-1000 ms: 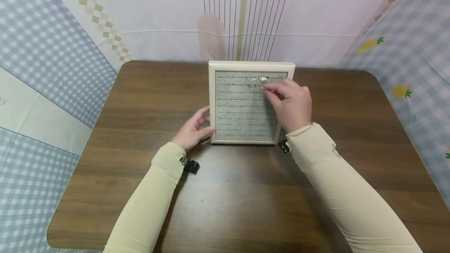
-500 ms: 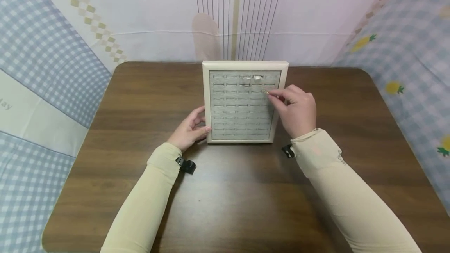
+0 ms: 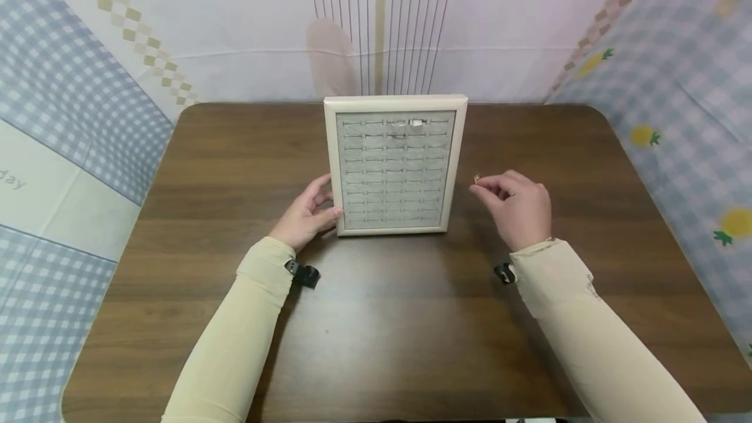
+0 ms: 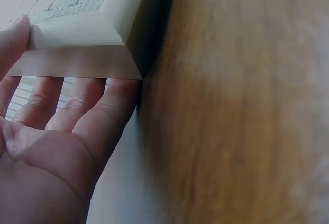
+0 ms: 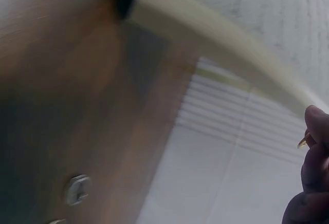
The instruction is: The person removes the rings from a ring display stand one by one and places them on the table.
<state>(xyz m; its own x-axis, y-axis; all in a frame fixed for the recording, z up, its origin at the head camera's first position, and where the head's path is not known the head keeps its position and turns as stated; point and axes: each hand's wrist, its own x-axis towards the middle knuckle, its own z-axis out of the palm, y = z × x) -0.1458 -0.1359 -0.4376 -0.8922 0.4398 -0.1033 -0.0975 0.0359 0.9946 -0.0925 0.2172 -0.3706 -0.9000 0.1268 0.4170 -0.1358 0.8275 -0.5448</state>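
An upright cream-framed display board (image 3: 395, 104) with a grey slotted panel (image 3: 393, 175) stands on the table. My left hand (image 3: 304, 217) grips its lower left side, thumb at the front and fingers behind, as the left wrist view also shows on the frame (image 4: 77, 31). To the right of the board and apart from it, my right hand (image 3: 519, 211) pinches a small gold ring (image 3: 477, 178) between thumb and fingertip. Only part of that gold ring (image 5: 302, 142) shows in the right wrist view. A white piece (image 3: 417, 123) and a shiny bit (image 3: 397, 124) sit in the top row of slots.
The brown wooden table (image 3: 382, 344) has a patterned cloth (image 3: 235, 18) hanging behind it. In the right wrist view, a small blurred metallic-looking object (image 5: 77, 189) lies at the lower left. Part of a white object (image 3: 531, 420) shows at the head view's bottom edge.
My right hand has drawn away from the panel's upper part, rightward and toward me, with the gold ring pinched. My left hand keeps its hold on the frame. The head view has shifted slightly.
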